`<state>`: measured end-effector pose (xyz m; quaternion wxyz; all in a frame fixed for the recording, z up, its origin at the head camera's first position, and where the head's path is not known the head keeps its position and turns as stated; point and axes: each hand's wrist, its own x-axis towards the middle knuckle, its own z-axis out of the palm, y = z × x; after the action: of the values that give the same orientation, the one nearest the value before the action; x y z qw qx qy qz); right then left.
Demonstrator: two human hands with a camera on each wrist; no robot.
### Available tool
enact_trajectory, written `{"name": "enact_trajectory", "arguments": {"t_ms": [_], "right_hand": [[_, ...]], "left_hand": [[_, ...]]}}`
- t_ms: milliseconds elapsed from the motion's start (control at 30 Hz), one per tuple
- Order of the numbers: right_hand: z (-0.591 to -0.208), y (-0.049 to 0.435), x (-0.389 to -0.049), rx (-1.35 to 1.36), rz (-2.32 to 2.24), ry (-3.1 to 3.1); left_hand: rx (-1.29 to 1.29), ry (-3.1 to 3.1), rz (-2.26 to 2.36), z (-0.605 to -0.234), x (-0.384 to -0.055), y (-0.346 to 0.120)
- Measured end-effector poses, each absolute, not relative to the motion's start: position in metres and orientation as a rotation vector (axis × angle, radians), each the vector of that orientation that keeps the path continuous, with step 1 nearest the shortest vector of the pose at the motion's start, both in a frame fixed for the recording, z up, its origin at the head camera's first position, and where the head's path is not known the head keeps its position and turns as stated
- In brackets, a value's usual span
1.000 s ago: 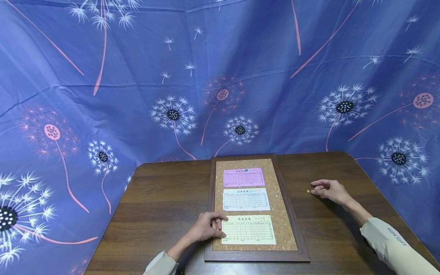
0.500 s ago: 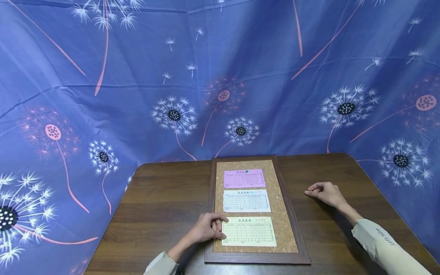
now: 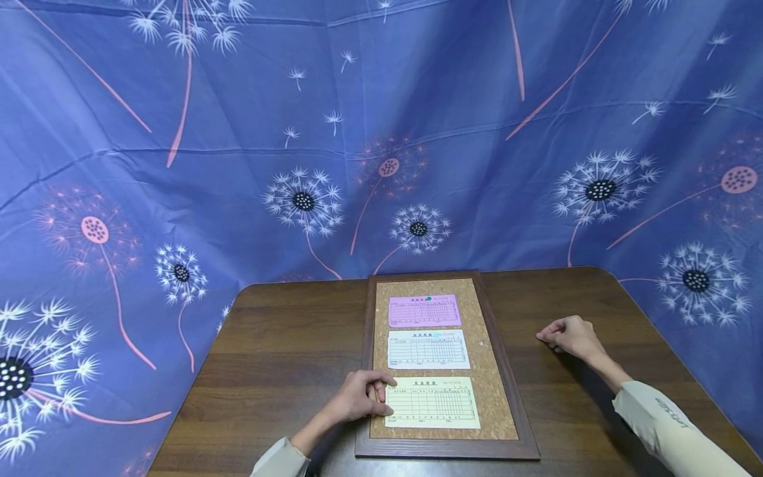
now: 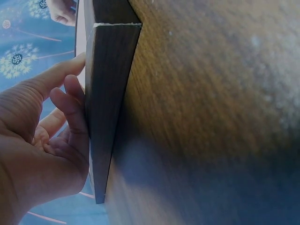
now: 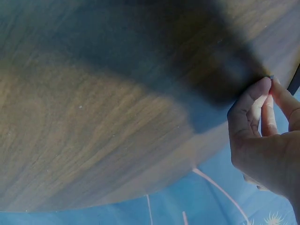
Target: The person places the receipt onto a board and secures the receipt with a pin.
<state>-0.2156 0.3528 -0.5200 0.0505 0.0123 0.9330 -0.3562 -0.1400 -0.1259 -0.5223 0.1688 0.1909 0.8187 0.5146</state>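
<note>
A pale yellow form slip (image 3: 432,403) lies on the lower part of a framed cork board (image 3: 497,397). My left hand (image 3: 356,395) reaches over the frame's left side, index finger and thumb apart, pressing the slip's left edge; its other fingers curl in. Right of the board, my right hand (image 3: 573,336) is low over the table, thumb and index finger pinching a tiny tack (image 5: 271,77), mostly hidden by the fingertips. Above the yellow slip lie a white slip (image 3: 428,354) with a light blue tack (image 3: 436,334) and a purple slip (image 3: 424,315) with a green tack (image 3: 428,299).
The board rests on a dark brown wooden table (image 3: 286,344) with rounded back corners. A blue cloth (image 3: 226,172) with dandelion prints hangs behind and beside the table.
My right fingers have closed on the small gold-coloured tack that lay on the table, and the hand has shifted slightly. My left hand stays at the yellow slip's edge.
</note>
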Motion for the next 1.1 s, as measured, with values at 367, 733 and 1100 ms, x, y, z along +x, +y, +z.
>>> {"name": "enact_trajectory", "arguments": {"t_ms": [367,733,1100], "right_hand": [[-0.521,0.339,-0.207,-0.204,-1.031,2.804],[-0.529,0.328,-0.200,-0.405,-1.016,2.824],[-0.535,0.334,-0.197,-0.327,-1.089,2.845]], "left_hand": [[0.519,2.313,1.483,-0.523,-0.138,-0.126],[0.542,2.342,1.450,-0.523,-0.138,-0.126],[0.518,2.323,1.468,-0.524,-0.139,-0.125]]}}
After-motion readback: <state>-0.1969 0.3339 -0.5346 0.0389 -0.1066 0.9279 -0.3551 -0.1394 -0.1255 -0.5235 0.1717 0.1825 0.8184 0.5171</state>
